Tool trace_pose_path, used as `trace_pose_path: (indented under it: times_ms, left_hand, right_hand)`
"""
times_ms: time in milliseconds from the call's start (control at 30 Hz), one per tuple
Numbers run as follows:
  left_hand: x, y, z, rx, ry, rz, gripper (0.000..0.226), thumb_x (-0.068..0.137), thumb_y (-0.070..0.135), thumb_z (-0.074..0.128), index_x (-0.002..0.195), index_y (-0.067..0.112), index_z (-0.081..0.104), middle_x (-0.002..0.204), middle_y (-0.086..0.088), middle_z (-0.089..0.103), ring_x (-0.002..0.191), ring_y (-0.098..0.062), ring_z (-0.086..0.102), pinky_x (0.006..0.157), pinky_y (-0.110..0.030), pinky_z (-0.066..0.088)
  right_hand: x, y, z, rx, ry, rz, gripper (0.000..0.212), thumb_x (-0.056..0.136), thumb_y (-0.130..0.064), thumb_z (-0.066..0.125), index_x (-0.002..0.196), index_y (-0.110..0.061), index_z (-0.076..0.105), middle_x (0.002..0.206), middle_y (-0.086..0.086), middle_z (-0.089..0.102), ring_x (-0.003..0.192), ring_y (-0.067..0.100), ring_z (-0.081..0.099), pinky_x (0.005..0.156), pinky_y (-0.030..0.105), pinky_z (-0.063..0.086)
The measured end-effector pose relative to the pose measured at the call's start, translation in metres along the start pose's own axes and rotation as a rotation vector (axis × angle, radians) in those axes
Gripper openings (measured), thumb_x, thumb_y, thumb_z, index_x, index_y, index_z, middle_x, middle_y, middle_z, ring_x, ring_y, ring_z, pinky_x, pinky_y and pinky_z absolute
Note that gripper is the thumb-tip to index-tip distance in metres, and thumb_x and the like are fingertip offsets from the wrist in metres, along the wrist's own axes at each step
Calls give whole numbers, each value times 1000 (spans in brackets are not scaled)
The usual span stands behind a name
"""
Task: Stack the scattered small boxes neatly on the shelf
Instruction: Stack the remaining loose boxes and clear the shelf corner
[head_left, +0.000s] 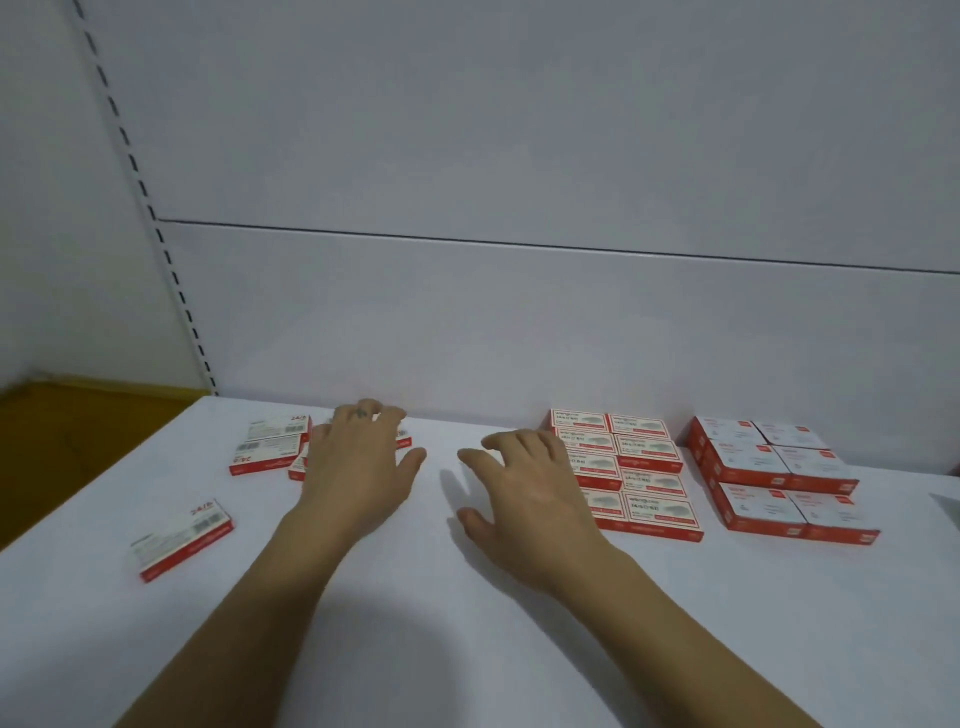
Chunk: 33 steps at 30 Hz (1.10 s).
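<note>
Past a lone box (182, 538) at the near left of the shelf (467, 649), reaches the left hand (358, 460) palm down, fingers splayed, holding nothing, over the scattered boxes (270, 447). Holds the right hand (524, 486) likewise wide and empty, just beside the neat rows (652, 480).

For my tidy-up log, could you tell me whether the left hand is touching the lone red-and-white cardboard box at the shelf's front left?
Apart. The head view shows bare white shelf between the left hand and the lone red-and-white box.
</note>
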<state>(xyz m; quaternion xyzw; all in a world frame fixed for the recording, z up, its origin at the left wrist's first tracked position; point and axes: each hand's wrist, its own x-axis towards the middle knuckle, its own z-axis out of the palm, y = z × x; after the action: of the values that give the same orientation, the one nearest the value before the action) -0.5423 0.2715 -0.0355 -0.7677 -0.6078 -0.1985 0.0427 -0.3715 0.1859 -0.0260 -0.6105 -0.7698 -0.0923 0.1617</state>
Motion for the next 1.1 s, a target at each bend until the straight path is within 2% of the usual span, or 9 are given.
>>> trace_pose_path:
  times_ms: [200, 333, 467, 633, 733, 800, 867, 967, 1100]
  left_hand:
    - [7, -43, 5, 102, -28, -330, 59, 85, 62, 48, 131, 26, 47, 132, -6, 52, 120, -28, 47, 100, -48, 37]
    - [7, -53, 8, 82, -53, -385, 67, 81, 67, 47, 129, 21, 50, 130, -8, 52, 121, -28, 43, 98, -46, 36]
    - [7, -53, 7, 91, -33, -385, 62, 82, 62, 50, 126, 18, 54, 128, -9, 52, 119, -29, 42, 96, -44, 35]
    - [4, -36, 0, 21, 90, -261, 47, 82, 56, 55, 117, 24, 63, 108, -4, 58, 103, -25, 50, 86, -41, 40]
    - [-1, -17, -4, -181, 114, -147, 38, 80, 54, 60, 107, 28, 66, 95, 3, 61, 86, -18, 57, 68, -34, 48]
    - [-5, -4, -5, -346, 70, -100, 33, 80, 53, 64, 106, 32, 63, 97, 10, 62, 83, -9, 58, 58, -26, 45]
    - [-9, 8, -4, -456, 42, -34, 31, 79, 48, 69, 106, 34, 61, 99, 14, 62, 84, -5, 58, 58, -18, 44]
    - [-15, 22, -4, -513, 19, 93, 36, 79, 44, 71, 112, 35, 61, 99, 15, 61, 86, -4, 57, 65, -19, 48]
    - [-24, 33, -6, -596, -86, 225, 46, 76, 43, 75, 120, 41, 59, 101, 22, 59, 93, 8, 53, 66, -10, 47]
  right_hand:
    - [14, -8, 1, 44, 18, -37, 55, 90, -49, 49, 140, -28, 42, 141, -2, 44, 131, 19, 33, 114, 38, 7]
    - [14, 0, 4, 67, 29, 14, 57, 88, -51, 50, 140, -29, 41, 139, -5, 45, 130, 17, 34, 113, 35, 11]
    - [8, 5, 9, 69, -4, 50, 61, 87, -54, 50, 141, -30, 39, 138, -6, 45, 128, 17, 36, 110, 30, 12]
    - [4, 5, 9, 81, -26, 66, 65, 87, -57, 49, 144, -31, 32, 142, -7, 40, 131, 16, 32, 111, 31, 10]
    - [1, 10, 7, 98, -14, 94, 66, 88, -57, 48, 145, -31, 30, 145, -8, 37, 132, 15, 30, 112, 31, 10]
    - [-1, 14, 5, 116, -8, 107, 66, 88, -56, 49, 145, -31, 30, 145, -8, 37, 133, 15, 30, 112, 32, 12]
    - [-3, 16, 3, 126, 11, 109, 66, 87, -55, 51, 145, -30, 31, 145, -8, 37, 132, 15, 31, 111, 31, 14]
    - [-4, 21, -2, 161, 29, 110, 70, 85, -51, 58, 146, -30, 30, 145, -7, 37, 132, 14, 31, 110, 29, 16]
    - [-8, 42, -21, 315, -66, 125, 87, 79, -40, 74, 147, -41, 20, 150, -14, 29, 135, 12, 30, 104, 26, 27]
